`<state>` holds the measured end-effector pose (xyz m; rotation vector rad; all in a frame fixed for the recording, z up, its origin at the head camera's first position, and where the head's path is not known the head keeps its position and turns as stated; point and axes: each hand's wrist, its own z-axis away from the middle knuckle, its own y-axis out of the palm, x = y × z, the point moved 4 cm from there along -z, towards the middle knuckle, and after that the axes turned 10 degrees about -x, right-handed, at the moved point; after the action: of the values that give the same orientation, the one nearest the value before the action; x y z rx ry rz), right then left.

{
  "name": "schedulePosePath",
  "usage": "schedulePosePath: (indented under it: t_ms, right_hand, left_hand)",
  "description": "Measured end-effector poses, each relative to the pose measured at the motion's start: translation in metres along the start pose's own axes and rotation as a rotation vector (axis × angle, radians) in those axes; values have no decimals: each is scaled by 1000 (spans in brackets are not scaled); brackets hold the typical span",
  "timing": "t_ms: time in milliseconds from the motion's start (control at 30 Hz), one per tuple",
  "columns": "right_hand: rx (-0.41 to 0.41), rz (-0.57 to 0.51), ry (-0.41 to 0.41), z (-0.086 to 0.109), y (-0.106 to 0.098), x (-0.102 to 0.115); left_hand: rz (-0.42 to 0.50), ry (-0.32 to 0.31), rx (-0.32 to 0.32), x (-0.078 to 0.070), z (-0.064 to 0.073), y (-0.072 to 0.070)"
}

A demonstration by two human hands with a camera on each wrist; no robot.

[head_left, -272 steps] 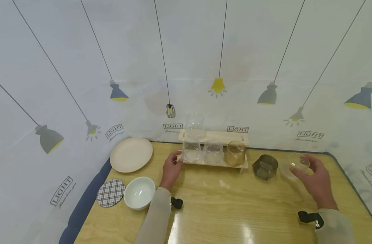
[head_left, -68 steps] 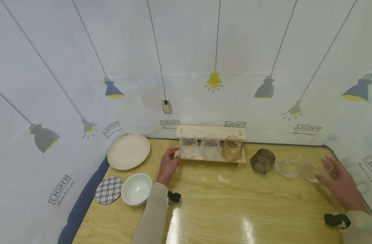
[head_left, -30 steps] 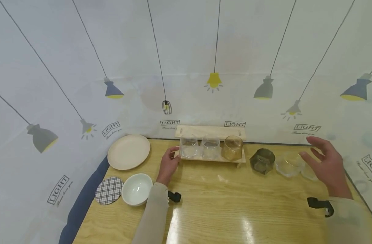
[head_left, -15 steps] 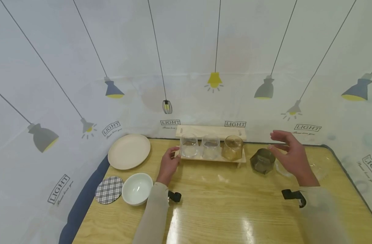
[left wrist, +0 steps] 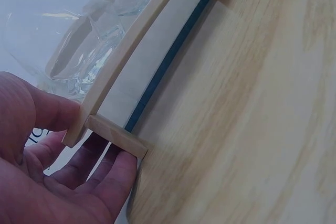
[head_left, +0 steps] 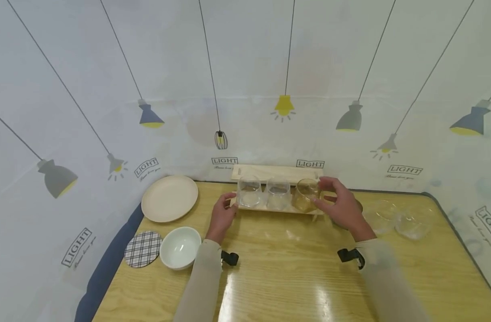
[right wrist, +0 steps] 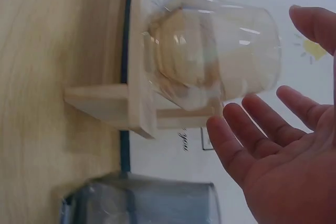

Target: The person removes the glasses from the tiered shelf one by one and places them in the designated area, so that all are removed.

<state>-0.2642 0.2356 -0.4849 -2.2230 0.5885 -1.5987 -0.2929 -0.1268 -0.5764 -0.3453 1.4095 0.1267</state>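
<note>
My left hand [head_left: 222, 217] holds the left end of a two-tier wooden rack [head_left: 277, 171]. In the left wrist view, its thumb lies at the rack's shelf edge [left wrist: 123, 59], with the fingers curled around the end leg [left wrist: 118, 135]. On the lower tier stand two clear glasses, one at the left [head_left: 249, 193] and one in the middle [head_left: 278, 195], plus an amber glass [head_left: 305, 197] at the right. Around the amber glass's rim my right hand [head_left: 340, 206] is spread, thumb on one side and fingers on the other; in the right wrist view the fingers are still extended.
Right of the rack is a smoky grey glass [right wrist: 147, 203], mostly hidden behind my right hand in the head view. Two clear glasses [head_left: 380, 217] stand farther right. At left are a beige plate [head_left: 170, 199], a white bowl [head_left: 181, 248] and a checked coaster [head_left: 142, 249].
Earlier, my right hand released a clear glass at the far right; the glass on the upper tier has left it. The right hand then moved left to the amber glass. My left hand stayed put.
</note>
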Motion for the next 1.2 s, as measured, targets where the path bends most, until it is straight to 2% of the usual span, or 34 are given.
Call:
schedulePosePath:
  t_ms: [100, 300, 567, 767, 900, 1100, 1200]
  right_hand:
    - [6, -19, 44, 0, 11, -5]
    - [-40, -59, 103, 0, 23, -8]
    - [-20, 17, 161, 2, 34, -20]
    - [-67, -1, 145, 10, 31, -18]
    - [-93, -17, 94, 19, 26, -17]
    - [-110, 42, 8, 39, 11, -8]
    - [-107, 72, -1, 48, 3, -7]
  left_hand:
    - [2, 2, 1, 0, 0, 0]
    - [8, 8, 7, -1, 1, -2]
    - [15, 10, 3, -4, 3, -2]
    - [2, 14, 7, -2, 4, -1]
    - [-1, 14, 1, -1, 3, 0]
    - [0, 17, -4, 0, 1, 0]
    - [6, 24, -6, -1, 2, 0]
